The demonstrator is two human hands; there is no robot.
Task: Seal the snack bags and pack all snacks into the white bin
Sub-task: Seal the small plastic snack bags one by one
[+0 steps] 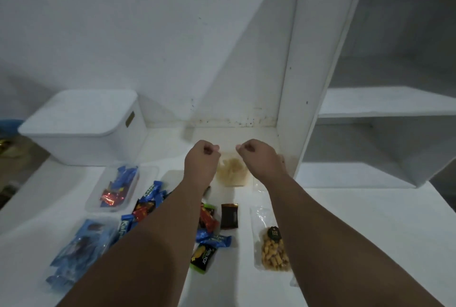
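Observation:
A clear bag of pale yellow chips (pixel 232 171) stands on the white table, far centre. My left hand (pixel 202 156) and my right hand (pixel 256 156) are curled at its top corners, and each pinches the bag's upper edge. The white bin (pixel 81 126) sits at the back left with its lid on. A second clear bag of golden snacks (pixel 274 250) lies flat under my right forearm. Loose wrapped candies lie between my arms, among them a black one (pixel 229 215), a green one (pixel 203 256) and blue ones (pixel 153 190).
A clear tub (pixel 118 188) holding blue and red candies stands left of my left arm. A bag of blue packets (pixel 79 245) lies in front of it. A white shelf upright (pixel 293 109) rises just right of the chip bag.

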